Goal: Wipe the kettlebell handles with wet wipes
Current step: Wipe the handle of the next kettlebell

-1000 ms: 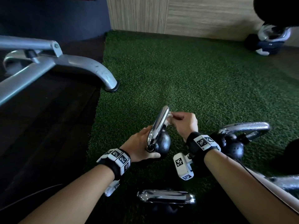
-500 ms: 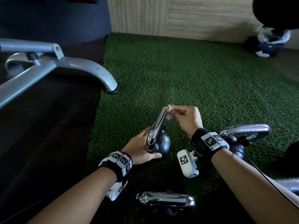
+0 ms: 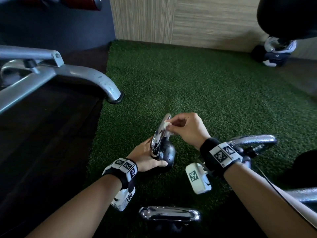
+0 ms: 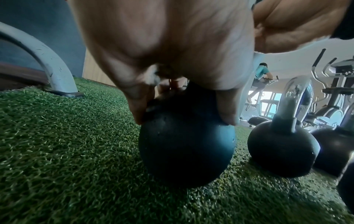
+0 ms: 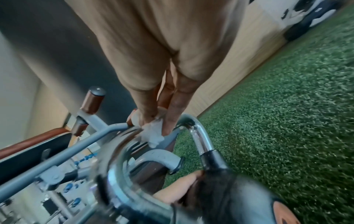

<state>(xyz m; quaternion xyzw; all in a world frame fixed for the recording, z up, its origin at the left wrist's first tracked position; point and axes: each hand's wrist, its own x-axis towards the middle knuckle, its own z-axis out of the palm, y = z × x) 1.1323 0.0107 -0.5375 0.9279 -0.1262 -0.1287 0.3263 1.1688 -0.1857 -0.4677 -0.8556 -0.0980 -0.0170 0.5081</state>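
Rightward, turf (kettlebells close)

- Both forearms are bare right down to the wrists; there are no sleeves in the head view.
- The left wrist band, lower centre of the frame, is a black strap faced with white tiles, each printed with a black square-code marker.
- Under it hangs a white camera block with one more black-and-white marker on its side.
- The right wrist band, right of centre, is the same black strap with white marker tiles.
- Its white camera block sticks out toward the frame's centre and shows a dark square marker.
- A thin dark cable runs along the right forearm toward the lower right corner.
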